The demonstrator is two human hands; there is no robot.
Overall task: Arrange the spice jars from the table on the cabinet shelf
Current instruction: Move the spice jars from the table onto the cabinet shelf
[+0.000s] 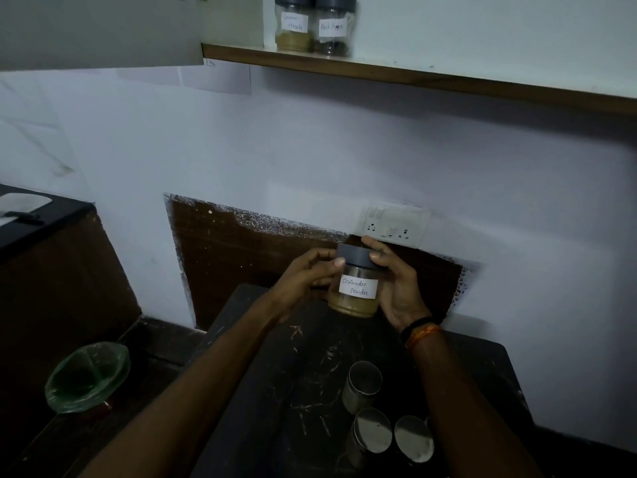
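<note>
Two labelled jars already stood side by side on the cabinet shelf, high above the dark table. Both hands held the coriander powder jar upright between them over the table, left hand and right hand curled round its sides, thumbs on the grey lid, label toward the person. Three more jars waited below.
</note>
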